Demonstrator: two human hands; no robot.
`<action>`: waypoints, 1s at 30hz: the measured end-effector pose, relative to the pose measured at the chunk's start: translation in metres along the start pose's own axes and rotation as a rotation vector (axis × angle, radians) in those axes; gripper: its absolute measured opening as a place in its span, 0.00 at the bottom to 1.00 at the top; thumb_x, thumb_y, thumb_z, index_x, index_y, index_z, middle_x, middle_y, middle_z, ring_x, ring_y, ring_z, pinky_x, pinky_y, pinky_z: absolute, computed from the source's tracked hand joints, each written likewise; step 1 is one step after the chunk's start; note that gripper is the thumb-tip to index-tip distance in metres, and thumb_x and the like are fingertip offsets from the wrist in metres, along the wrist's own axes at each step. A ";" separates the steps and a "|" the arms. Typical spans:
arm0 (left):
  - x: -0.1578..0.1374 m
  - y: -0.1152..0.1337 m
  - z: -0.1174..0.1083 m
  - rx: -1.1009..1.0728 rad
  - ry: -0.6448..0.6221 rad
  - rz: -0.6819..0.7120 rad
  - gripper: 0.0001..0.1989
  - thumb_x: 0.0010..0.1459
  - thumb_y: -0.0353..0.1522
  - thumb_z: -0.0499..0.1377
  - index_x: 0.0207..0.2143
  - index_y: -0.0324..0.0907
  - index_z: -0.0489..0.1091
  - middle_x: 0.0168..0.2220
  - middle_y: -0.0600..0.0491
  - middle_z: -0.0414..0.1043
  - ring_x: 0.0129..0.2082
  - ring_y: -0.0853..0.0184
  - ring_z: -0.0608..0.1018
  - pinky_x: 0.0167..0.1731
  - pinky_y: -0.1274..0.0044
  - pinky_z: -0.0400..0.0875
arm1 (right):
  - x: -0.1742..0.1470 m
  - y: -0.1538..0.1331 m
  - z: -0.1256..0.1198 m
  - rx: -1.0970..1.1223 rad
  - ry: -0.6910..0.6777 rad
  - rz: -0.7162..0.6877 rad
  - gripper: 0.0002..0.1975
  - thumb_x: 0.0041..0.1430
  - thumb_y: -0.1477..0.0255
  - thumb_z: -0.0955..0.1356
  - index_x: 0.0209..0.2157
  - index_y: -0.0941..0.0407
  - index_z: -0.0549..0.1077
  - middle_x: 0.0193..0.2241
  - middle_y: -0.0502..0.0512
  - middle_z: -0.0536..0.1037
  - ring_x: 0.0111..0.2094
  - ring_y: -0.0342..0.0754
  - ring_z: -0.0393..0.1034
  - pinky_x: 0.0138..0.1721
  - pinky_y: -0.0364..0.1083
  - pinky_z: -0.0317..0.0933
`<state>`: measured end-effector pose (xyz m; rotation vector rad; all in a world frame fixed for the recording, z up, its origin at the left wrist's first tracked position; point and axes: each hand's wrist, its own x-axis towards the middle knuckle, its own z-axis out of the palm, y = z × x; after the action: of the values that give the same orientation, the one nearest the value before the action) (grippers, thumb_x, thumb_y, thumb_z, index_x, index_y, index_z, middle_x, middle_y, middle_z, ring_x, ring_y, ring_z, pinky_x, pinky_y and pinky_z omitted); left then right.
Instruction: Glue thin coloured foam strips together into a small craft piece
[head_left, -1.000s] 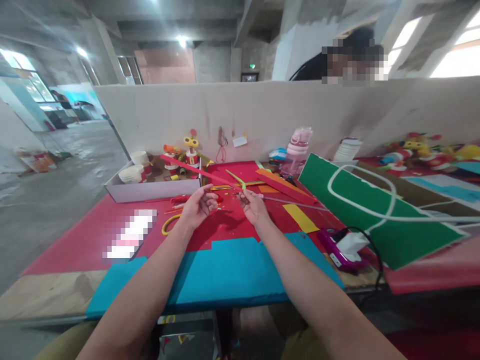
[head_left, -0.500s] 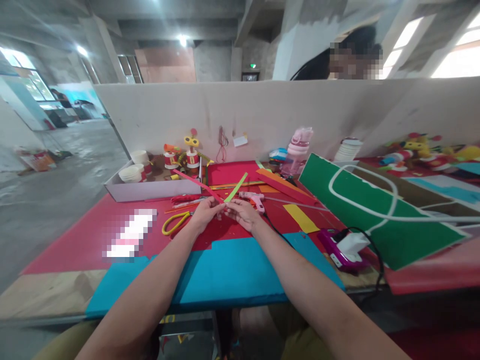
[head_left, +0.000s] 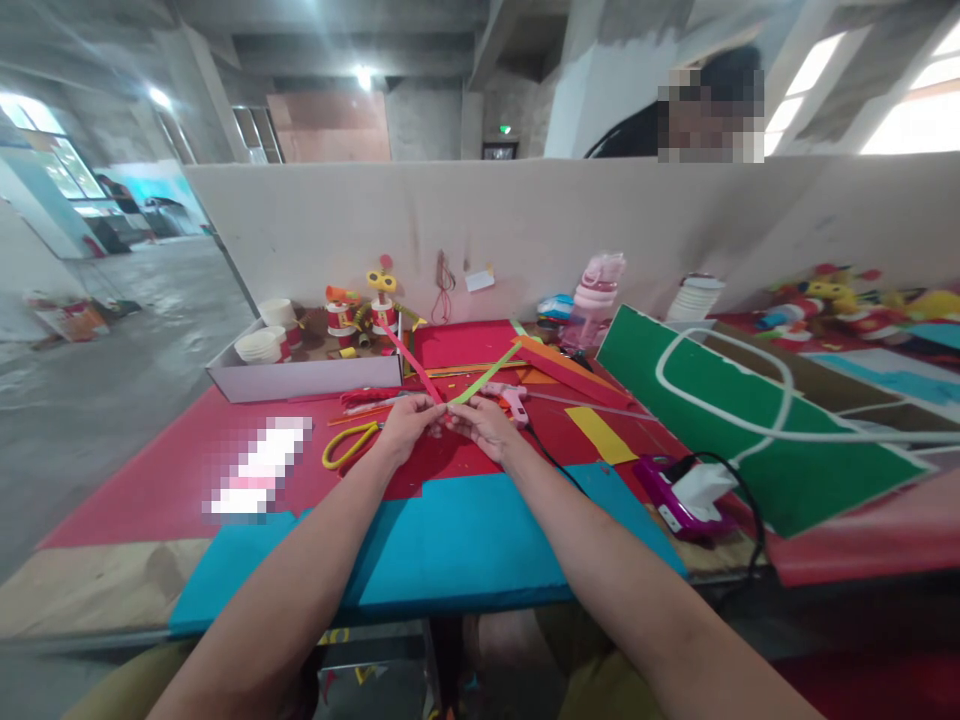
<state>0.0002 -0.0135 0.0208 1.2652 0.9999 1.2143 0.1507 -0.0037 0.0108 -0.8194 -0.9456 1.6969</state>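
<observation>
My left hand (head_left: 409, 428) is closed in a pinch on the near end of a red paper strip (head_left: 414, 362), which slants up and to the left. A light green paper strip (head_left: 487, 372) slants up and to the right from the pinched fingers of my right hand (head_left: 484, 424). Both strips meet in a V where my fingertips come together, and the fingers hide the joint. Just behind my right hand lies a pink glue gun (head_left: 513, 402). Yellow-handled scissors (head_left: 349, 446) rest beside my left wrist.
A blue sheet (head_left: 480, 540) covers the near table edge. At the back left, a white tray (head_left: 307, 378) holds paper cups and small figures. A purple power strip (head_left: 686, 505), a green board (head_left: 750, 430) and a pink bottle (head_left: 598, 290) stand to the right. A person is behind the partition.
The red strip has swung to the right and stands steeper. The green strip has tilted down to the right, with more of it showing. My hands have barely moved.
</observation>
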 end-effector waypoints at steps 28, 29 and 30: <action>0.000 0.000 0.000 -0.148 0.087 -0.111 0.12 0.41 0.33 0.68 0.22 0.37 0.69 0.16 0.57 0.66 0.16 0.75 0.69 0.19 0.81 0.64 | 0.004 0.001 -0.003 -0.009 -0.036 -0.128 0.12 0.37 0.72 0.77 0.26 0.59 0.75 0.23 0.48 0.76 0.25 0.40 0.69 0.34 0.43 0.69; 0.000 0.000 0.000 -0.151 0.089 -0.113 0.12 0.41 0.32 0.68 0.22 0.37 0.69 0.16 0.57 0.66 0.16 0.75 0.69 0.19 0.81 0.64 | 0.004 0.001 -0.002 -0.009 -0.029 -0.128 0.11 0.38 0.72 0.77 0.26 0.59 0.75 0.22 0.48 0.75 0.25 0.40 0.69 0.34 0.43 0.69; 0.001 0.000 0.001 -0.153 0.090 -0.115 0.12 0.40 0.32 0.68 0.22 0.37 0.68 0.16 0.57 0.66 0.16 0.75 0.68 0.19 0.81 0.64 | 0.004 0.001 -0.002 -0.012 -0.022 -0.125 0.10 0.40 0.72 0.76 0.25 0.59 0.75 0.22 0.49 0.75 0.25 0.40 0.69 0.34 0.43 0.69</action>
<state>0.0008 -0.0130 0.0211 1.0277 1.0107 1.2424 0.1511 0.0002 0.0091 -0.7353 -1.0023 1.5965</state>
